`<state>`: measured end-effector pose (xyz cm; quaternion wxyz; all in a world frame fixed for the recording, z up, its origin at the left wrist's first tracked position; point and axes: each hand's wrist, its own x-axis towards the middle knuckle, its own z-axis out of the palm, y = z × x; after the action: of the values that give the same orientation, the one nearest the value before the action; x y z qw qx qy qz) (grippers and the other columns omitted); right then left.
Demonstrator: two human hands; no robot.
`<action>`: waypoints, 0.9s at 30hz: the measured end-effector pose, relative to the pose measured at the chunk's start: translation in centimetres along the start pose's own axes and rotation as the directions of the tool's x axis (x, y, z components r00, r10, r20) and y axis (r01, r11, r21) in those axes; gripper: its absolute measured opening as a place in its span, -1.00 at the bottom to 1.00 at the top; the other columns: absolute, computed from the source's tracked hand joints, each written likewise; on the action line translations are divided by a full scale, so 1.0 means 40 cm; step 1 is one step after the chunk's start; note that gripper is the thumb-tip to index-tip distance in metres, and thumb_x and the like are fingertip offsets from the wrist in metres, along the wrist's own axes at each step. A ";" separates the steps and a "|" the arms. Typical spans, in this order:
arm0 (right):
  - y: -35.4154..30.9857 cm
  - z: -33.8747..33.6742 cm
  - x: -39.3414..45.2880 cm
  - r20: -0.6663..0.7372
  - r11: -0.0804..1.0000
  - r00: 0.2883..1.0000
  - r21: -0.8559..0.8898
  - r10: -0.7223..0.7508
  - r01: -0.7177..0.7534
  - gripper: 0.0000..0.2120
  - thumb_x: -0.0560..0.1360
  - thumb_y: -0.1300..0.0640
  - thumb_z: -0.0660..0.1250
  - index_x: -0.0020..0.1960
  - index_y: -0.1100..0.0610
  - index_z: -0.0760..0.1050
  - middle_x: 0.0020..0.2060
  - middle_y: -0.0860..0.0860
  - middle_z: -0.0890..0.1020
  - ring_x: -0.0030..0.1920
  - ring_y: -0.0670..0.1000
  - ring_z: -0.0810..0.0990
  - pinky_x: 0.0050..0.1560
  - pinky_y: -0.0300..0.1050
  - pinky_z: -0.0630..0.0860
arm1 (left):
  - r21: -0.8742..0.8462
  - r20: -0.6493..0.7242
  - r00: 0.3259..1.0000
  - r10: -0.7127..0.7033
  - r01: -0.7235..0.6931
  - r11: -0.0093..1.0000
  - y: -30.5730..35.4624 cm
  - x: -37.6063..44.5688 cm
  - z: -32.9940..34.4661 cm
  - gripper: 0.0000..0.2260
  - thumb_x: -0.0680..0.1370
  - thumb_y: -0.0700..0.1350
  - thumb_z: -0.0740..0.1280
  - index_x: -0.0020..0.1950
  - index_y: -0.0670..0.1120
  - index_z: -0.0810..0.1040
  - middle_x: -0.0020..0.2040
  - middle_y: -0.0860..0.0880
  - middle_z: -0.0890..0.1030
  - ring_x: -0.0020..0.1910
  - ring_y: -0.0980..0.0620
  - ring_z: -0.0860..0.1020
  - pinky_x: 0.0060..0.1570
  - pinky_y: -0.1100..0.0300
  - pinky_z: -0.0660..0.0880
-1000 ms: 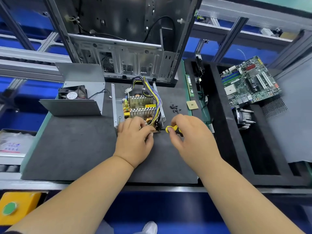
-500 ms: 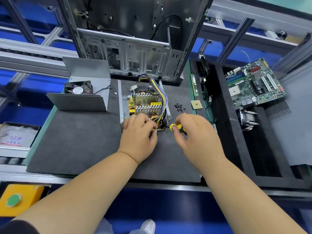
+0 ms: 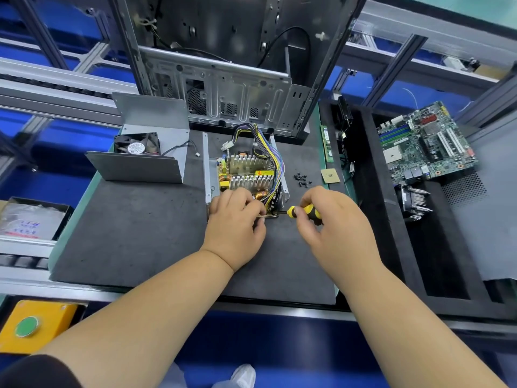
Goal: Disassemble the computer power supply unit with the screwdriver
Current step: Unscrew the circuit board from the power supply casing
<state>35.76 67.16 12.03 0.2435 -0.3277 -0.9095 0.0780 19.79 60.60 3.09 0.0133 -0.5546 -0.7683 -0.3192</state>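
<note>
Opened power supply [image 3: 246, 175] sitting mid-way back on the dark foam surface [image 3: 134, 233], lid off, heat sinks and yellow parts bare, bundle of coloured wires [image 3: 268, 152] arching out the far end. Left hand [image 3: 237, 219] down on the near edge of the unit, fingers curled over its metal frame, gripping it. Right hand [image 3: 330, 222] just beside, fingers and thumb wrapped round the yellow-and-black screwdriver [image 3: 303, 212], held roughly level with the shaft pointing left at the unit's near right corner; tip probably on a screw there, though too small and too shadowed to tell. Little heap of black screws [image 3: 302, 180] loose on the foam right of the unit, a small square chip [image 3: 330, 175] next to them. Removed cover [image 3: 145, 152] with its fan [image 3: 137, 145] parked to the left, well apart. Empty computer case [image 3: 223, 79] standing behind. Circuit board [image 3: 425, 144] lying in the black tray [image 3: 377, 219] on the right, a finned cooler [image 3: 414, 203] nearer. Yellow box with a green button [image 3: 26, 326] at the bottom left corner.
</note>
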 end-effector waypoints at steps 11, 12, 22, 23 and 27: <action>-0.005 -0.003 0.013 0.053 1.000 0.999 -0.023 0.007 -0.006 -0.90 0.51 0.20 0.41 -0.10 0.18 0.49 -0.31 -0.03 0.50 -0.26 0.07 0.43 -0.26 -0.13 0.24 | 0.014 -0.021 0.999 0.038 -0.038 0.999 -0.011 0.000 0.016 -0.94 0.37 -0.15 0.50 -0.21 -0.01 0.68 -0.15 -0.02 0.47 -0.10 -0.13 0.47 -0.08 0.15 0.16; -0.005 -0.004 0.014 0.055 1.000 0.998 -0.021 0.010 -0.009 -0.90 0.51 0.19 0.40 -0.09 0.18 0.49 -0.30 -0.03 0.49 -0.26 0.06 0.43 -0.26 -0.13 0.25 | 0.019 -0.023 0.999 0.045 -0.045 0.999 -0.012 -0.001 0.019 -0.95 0.37 -0.14 0.50 -0.21 0.00 0.69 -0.15 -0.02 0.46 -0.09 -0.11 0.45 -0.07 0.15 0.15; -0.013 -0.020 0.015 0.054 1.000 0.998 -0.011 0.029 -0.028 -0.91 0.52 0.16 0.38 -0.08 0.17 0.50 -0.29 -0.02 0.52 -0.25 0.06 0.44 -0.25 -0.15 0.25 | 0.015 0.009 0.999 0.047 -0.047 0.999 -0.013 -0.003 0.019 -0.96 0.39 -0.10 0.48 -0.19 0.00 0.66 -0.13 0.00 0.44 -0.07 -0.10 0.44 -0.06 0.10 0.25; -0.013 -0.024 0.014 0.053 1.000 0.998 -0.008 0.030 -0.030 -0.91 0.52 0.16 0.38 -0.08 0.17 0.50 -0.29 -0.02 0.52 -0.25 0.06 0.44 -0.25 -0.16 0.24 | 0.005 0.011 0.999 0.044 -0.044 0.999 -0.013 -0.003 0.017 -0.94 0.39 -0.08 0.48 -0.18 -0.01 0.64 -0.12 0.00 0.44 -0.07 -0.10 0.44 -0.06 0.10 0.24; -0.011 -0.050 0.010 0.033 0.993 0.996 0.081 0.081 -0.083 -0.91 0.53 0.07 0.29 -0.10 0.09 0.46 -0.33 -0.13 0.46 -0.29 -0.08 0.38 -0.30 -0.25 0.20 | -0.040 0.016 1.000 0.020 -0.019 0.999 -0.015 -0.007 0.006 -0.77 0.38 0.03 0.50 -0.06 -0.02 0.58 -0.06 0.01 0.47 -0.03 -0.08 0.46 -0.05 0.12 0.22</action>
<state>36.23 67.02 14.06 0.2398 -0.3531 -0.8949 0.1304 19.45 60.39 2.52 -0.0007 -0.5648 -0.7565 -0.3297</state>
